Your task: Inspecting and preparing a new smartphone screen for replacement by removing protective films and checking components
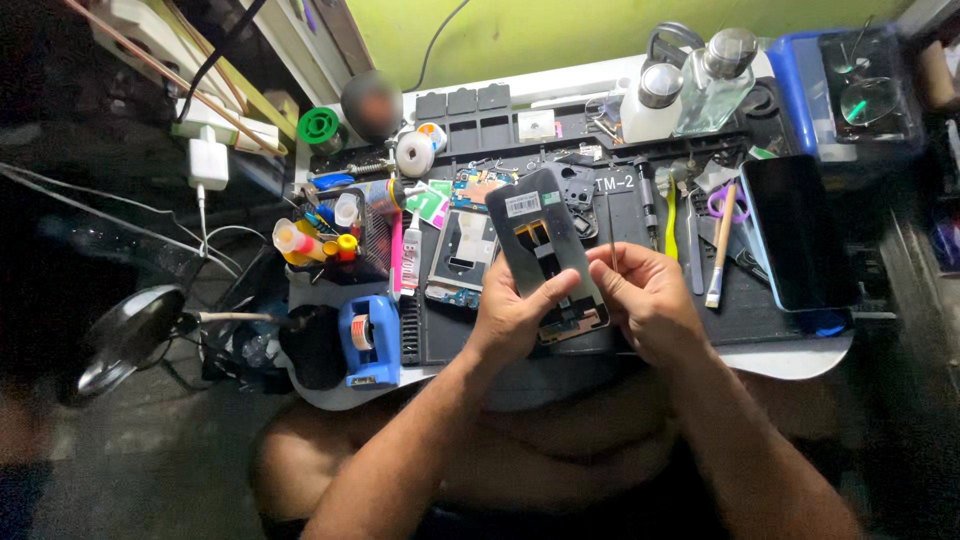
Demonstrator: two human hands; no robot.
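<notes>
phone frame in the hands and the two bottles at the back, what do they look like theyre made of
The phone frame, held by the left hand and right hand, looks like grey metal or metallised plastic: a dull, even sheen; which of the two is unclear. The clear bottle looks like glass or hard clear plastic, see-through with a shiny metallic cap. The white bottle looks like opaque matte plastic.

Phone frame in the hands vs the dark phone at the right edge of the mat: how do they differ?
The phone frame is held up off the mat by the left hand and right hand; the dark phone lies flat, untouched. The phone frame is open, with bare grey metal and cutouts showing; the dark phone shows an unbroken black face with a blue edge. Both are slim rectangles of similar size.
</notes>
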